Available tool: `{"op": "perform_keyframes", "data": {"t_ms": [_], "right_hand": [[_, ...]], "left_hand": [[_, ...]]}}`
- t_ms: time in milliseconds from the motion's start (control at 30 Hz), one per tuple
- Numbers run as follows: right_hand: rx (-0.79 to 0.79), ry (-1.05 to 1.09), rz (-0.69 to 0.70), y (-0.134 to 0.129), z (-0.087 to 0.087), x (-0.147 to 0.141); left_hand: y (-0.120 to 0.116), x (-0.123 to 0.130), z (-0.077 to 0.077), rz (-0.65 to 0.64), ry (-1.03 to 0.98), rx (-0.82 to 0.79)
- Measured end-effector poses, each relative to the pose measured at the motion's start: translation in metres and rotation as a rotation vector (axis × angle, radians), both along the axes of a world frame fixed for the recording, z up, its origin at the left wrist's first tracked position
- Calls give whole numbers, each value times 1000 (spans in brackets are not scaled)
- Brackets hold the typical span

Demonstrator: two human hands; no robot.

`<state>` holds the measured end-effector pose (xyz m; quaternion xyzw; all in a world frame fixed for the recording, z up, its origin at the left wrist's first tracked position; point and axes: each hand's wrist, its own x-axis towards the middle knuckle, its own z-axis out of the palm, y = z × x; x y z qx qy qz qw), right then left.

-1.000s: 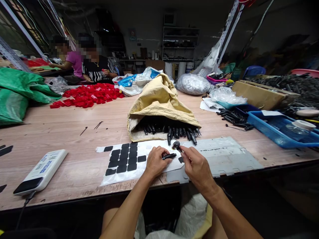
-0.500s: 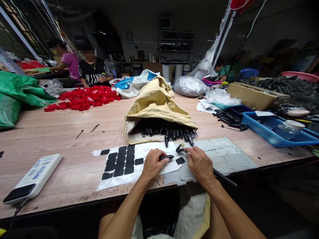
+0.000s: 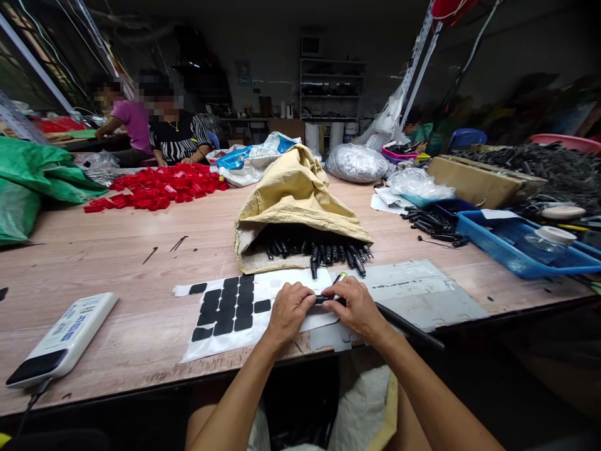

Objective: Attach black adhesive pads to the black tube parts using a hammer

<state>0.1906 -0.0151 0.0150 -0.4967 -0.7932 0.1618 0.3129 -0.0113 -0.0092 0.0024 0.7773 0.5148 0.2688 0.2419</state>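
Note:
My left hand is closed around a short black tubular piece, held low over the table edge. My right hand pinches the same piece's other end, which its fingers mostly hide. A hammer-like tool with a long black handle also lies within the right hand, its greenish tip showing above the fingers. Beneath the hands is a white sheet bearing rows of black rounded squares at left. Right of it lies a grey board. Just beyond, a yellowish sack spills black tubular pieces.
A white device with a cable lies at left. Farther back are a red heap, a green sack and two people. A blue tray holding a jar stands at right, near a cardboard box.
My right hand has moved left and its fingers have taken hold of the black piece in my left hand. The tool has swung with it, its head now largely hidden.

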Motion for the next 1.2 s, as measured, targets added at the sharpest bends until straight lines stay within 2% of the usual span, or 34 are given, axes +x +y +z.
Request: {"op": "perform_keyframes", "data": {"t_ms": [200,467,600,767,900,1067,1200], "right_hand": [[-88,82,0,1,-2,-5],[-58,179,32,-1,-1,-6],[-19,169,74,-4,-1,-4],[46,166,62,-8,-2,-2],[129,96,-48,-6,-3,17],[197,-161,-342,-5,-14,48],[226,-340,-386,-12,-22,47]], "left_hand": [[2,-2,-2,-35,17,-6],[4,-5,-2,-46,-34,-8],[2,-7,1,-41,-102,-55],[0,-8,3,-30,-169,-101],[-1,-7,4,-19,-189,-118],[-1,-6,5,-10,-185,-112],[-2,-4,6,-16,-140,-96]]}}
